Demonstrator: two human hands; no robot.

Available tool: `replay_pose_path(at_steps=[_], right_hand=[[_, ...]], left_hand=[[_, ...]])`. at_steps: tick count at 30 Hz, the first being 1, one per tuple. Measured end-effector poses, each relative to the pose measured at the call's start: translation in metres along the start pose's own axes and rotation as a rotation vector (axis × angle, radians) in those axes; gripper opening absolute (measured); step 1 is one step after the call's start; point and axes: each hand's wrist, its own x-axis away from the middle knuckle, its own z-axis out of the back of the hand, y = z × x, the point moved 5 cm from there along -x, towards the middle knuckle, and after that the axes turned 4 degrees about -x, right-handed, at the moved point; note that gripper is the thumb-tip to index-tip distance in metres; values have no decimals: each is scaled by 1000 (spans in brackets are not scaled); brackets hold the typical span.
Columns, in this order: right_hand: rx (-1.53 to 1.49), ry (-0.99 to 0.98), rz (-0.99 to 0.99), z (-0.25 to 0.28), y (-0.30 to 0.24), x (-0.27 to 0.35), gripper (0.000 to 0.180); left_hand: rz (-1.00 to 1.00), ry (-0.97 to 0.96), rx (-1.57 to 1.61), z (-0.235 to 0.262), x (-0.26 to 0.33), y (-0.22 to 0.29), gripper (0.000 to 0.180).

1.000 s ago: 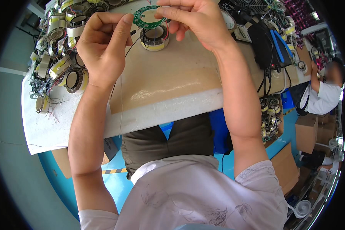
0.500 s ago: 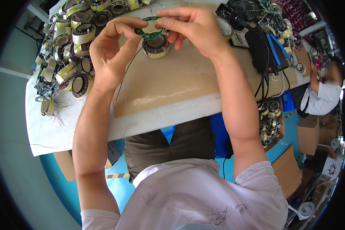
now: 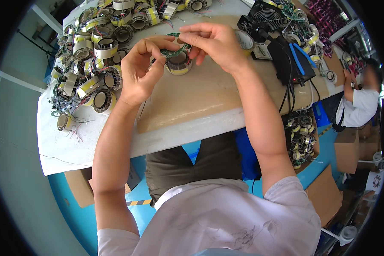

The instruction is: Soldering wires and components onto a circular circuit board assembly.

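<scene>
Between my two hands is a ring-shaped green circuit board (image 3: 171, 53), held up over the work table. My left hand (image 3: 141, 68) pinches its left edge between thumb and fingers. On the right edge, the thumb and index finger of my right hand (image 3: 213, 45) close on the same board, with the other fingers curled below. Fingers cover part of the ring. Just beneath and behind it stands a round motor stator (image 3: 179, 68) with a yellow band. Thin dark wires hang near my left hand.
Many stators with loose wires (image 3: 94, 64) are heaped on the table's left. At right stand a black box with a blue holder (image 3: 290, 62), a fan (image 3: 269, 18), a tape roll (image 3: 244, 41) and more boards. A carton of stators (image 3: 302, 136) sits below. A person (image 3: 358, 100) works at far right.
The view has shifted, so the table sits slightly lower and further right. The ring board has tilted, and my left-hand fingers now cover more of it. Both hands still hold it.
</scene>
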Motion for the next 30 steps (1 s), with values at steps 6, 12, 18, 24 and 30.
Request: replay_pose_path(at_steps=[6,12,18,24,30], right_hand=[[-59,375,-37,42,-12,11,39],[-469,749,-133,85,35,66,42],[-437,979,22,138,19,84,24],[61,1035,47,136,-1,86,39],[212,1067,531,92,-24,138,34]], left_hand=[[-2,15,55,-7,-2,-7,13],[31,-5,-19,6,9,-1,9],[55,-7,49,-2,2,-2,11],[60,13,56,0,2,-5,14],[67,-16,48,-4,1,-3,11]])
